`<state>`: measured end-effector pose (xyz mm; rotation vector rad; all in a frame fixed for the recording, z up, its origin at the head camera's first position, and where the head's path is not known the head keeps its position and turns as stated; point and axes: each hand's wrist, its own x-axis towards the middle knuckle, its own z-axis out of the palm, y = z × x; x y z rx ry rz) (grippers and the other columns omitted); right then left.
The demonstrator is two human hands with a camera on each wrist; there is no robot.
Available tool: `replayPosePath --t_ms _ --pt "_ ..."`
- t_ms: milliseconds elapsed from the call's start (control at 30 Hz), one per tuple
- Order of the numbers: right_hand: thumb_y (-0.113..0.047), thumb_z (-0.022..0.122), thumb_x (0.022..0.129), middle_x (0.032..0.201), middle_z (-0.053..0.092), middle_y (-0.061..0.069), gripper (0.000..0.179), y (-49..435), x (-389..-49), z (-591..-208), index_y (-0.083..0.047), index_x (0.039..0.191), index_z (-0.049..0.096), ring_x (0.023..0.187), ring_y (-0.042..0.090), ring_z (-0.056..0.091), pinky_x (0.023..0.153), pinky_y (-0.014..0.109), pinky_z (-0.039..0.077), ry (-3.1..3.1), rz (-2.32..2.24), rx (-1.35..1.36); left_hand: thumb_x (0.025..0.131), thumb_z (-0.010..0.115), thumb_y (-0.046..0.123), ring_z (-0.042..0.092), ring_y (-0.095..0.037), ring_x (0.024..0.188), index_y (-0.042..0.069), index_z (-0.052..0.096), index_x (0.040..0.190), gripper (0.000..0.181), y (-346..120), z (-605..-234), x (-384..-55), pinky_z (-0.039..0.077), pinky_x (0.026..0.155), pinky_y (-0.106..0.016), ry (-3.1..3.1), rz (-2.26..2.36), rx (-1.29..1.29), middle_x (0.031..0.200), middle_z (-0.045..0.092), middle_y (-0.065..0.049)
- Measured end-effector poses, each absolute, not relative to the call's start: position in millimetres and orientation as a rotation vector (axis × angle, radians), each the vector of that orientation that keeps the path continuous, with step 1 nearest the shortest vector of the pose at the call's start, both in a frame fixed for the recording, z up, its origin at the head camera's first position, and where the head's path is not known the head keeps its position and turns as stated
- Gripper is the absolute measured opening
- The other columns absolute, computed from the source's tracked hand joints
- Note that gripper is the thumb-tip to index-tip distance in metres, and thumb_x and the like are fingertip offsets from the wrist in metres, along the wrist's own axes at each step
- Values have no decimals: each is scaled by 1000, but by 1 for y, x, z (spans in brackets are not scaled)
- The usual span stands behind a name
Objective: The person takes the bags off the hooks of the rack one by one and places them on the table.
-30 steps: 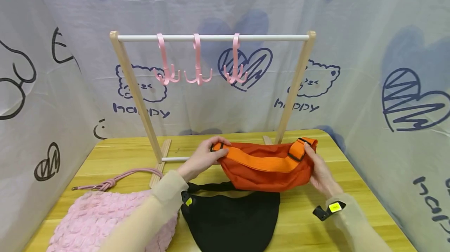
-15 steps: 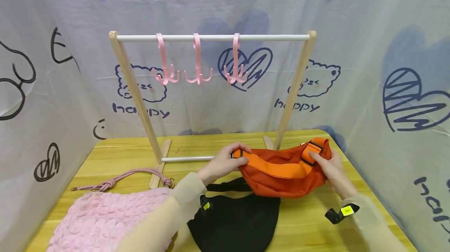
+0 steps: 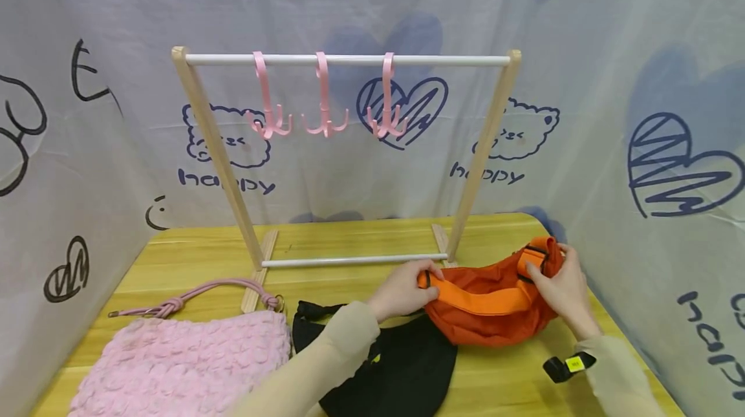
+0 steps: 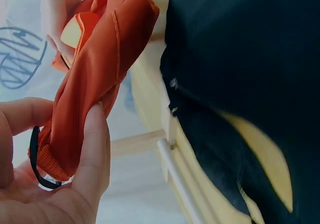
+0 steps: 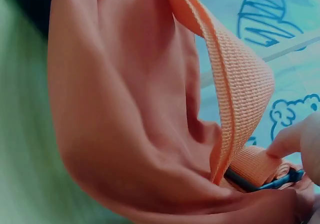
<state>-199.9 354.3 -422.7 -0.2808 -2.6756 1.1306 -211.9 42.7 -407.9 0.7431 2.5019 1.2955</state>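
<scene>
My left hand (image 3: 404,291) pinches the left end of a red-orange fanny pack (image 3: 491,333) near a black buckle. At its other end my right hand (image 3: 567,291) grips the pack, thumb on the bright orange strap (image 3: 485,304) by a black slider. The pack is held tilted above the table's right half, overlapping the edge of a black bag (image 3: 419,365). In the left wrist view, my left thumb and fingers press the red fabric (image 4: 95,84) from both sides. In the right wrist view, strap webbing (image 5: 245,84) loops above the pack; most of the right hand is out of frame.
A wooden rack (image 3: 477,158) with a white top bar (image 3: 349,60) stands behind. Three pink hooks (image 3: 324,100) hang from it. A fluffy pink bag (image 3: 192,359) with a knotted strap (image 3: 215,284) lies left on the wooden table (image 3: 495,391). Printed curtains enclose the sides.
Both hands have carried the fanny pack right and slightly lower toward the table. More of the rack's lower bar and the black bag's left side show. The head view has shifted a little.
</scene>
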Motion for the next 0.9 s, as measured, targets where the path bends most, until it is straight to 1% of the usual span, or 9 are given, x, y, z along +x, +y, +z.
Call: replayPosePath --t_ms 167,300,367,433,500,633,700,800,900 --pt "-35 57 100 137 44 44 84 362 -198 -435 6 156 10 115 57 55 91 62 49 -2730 1021 -235 92 66 12 48 -11 77 17 66 109 17 55 -421 -209 40 68 -21 2527 1238 799 103 65 -2" --pt "-27 59 98 143 35 47 88 367 -199 -441 12 155 6 124 60 45 100 67 42 -2817 966 -202 93 68 13 52 -11 88 17 66 110 17 59 -426 -208 42 76 -21 2560 1171 841 114 66 -4" --pt "-22 61 96 145 30 48 88 368 -199 -444 14 154 6 126 60 41 101 68 41 -2840 935 -181 94 68 14 54 -12 95 18 67 111 17 59 -427 -208 44 81 -22 2567 1151 842 119 65 -5" --pt "-18 62 94 146 27 48 85 366 -199 -445 14 154 11 125 61 38 99 70 39 -2818 893 -146 95 68 14 55 -13 100 19 67 112 18 58 -428 -208 45 85 -24 2561 1159 827 122 65 -5" --pt "-14 64 91 144 29 47 79 362 -198 -446 12 152 21 123 61 36 97 70 38 -2749 854 -92 95 69 15 55 -13 102 20 66 112 18 58 -428 -208 46 87 -24 2549 1180 810 124 64 -4" --pt "-6 68 88 139 40 39 60 350 -198 -447 7 141 44 120 55 42 93 67 39 -2597 812 122 95 70 16 55 -10 96 21 65 114 20 57 -428 -208 47 84 -22 2485 1263 781 124 64 -4" --pt "-6 71 88 134 49 32 51 343 -197 -450 4 135 52 117 49 49 92 64 43 -2571 791 248 95 70 17 56 -9 93 20 64 117 23 58 -427 -209 48 82 -21 2430 1317 763 122 64 -4" --pt "-10 73 90 128 58 23 44 336 -195 -457 -1 130 58 113 42 58 91 60 49 -2604 776 392 95 70 19 58 -7 92 20 62 123 29 60 -427 -209 49 82 -21 2349 1386 753 123 63 -5" --pt "-18 73 92 126 62 19 41 331 -194 -465 -4 128 60 116 41 60 95 60 49 -2671 768 443 96 70 20 59 -7 94 19 58 131 37 63 -429 -210 50 84 -22 2301 1411 764 127 62 -6"
